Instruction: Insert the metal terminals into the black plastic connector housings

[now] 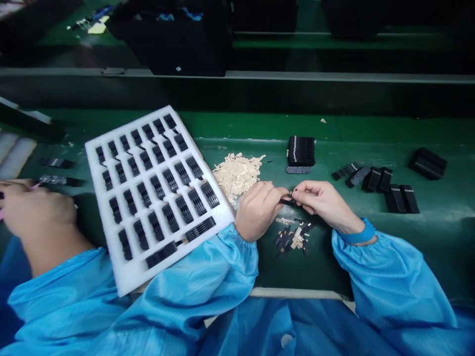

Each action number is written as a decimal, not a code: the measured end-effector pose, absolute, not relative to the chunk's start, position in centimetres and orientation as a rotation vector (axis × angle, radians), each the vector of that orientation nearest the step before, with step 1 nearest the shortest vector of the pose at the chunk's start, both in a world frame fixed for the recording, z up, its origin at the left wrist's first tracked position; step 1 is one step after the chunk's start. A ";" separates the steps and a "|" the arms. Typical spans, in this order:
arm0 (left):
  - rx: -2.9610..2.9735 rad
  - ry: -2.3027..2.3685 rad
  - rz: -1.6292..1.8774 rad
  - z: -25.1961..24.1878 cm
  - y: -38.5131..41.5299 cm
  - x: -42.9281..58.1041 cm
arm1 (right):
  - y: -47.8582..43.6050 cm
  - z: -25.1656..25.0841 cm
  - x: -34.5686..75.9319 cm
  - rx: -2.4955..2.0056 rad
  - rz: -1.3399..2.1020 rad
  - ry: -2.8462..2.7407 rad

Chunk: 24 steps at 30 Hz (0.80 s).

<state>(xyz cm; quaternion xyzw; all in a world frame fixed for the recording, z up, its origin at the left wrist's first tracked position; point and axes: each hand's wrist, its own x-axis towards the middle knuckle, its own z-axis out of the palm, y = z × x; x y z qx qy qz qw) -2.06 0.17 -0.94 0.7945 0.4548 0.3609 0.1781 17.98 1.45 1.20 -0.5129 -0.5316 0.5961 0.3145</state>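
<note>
My left hand (pixel 257 208) is closed around a small black plastic part (pixel 287 201), which pokes out past its fingertips. My right hand (pixel 322 201), with a blue band at the wrist, pinches at the far end of that part; a small pale spot shows between the fingertips, too small to name. Below both hands lies a loose pile of black and pale strips (pixel 297 237). A heap of cream-coloured flat pieces (pixel 239 173) lies beyond my left hand. Behind my hands stands a stacked row of black parts (pixel 301 151).
A white foam tray (pixel 111 267) filled with black parts lies tilted at left, near my left forearm. Several black blocks (pixel 403 199) lie at right. A co-worker's hand (pixel 44 207) is at far left. A ledge (pixel 297 75) crosses the back.
</note>
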 end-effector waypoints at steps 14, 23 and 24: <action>0.917 0.939 0.723 -0.4 1.1 -0.8 | 0.7 -0.5 16.9 -1.396 0.991 -1.495; 0.805 0.901 0.764 -0.3 0.9 -0.7 | 0.6 -0.7 16.3 -1.410 0.965 -1.521; 0.799 0.901 0.763 -0.3 0.9 -0.6 | 0.6 -0.7 16.3 -1.411 0.951 -1.528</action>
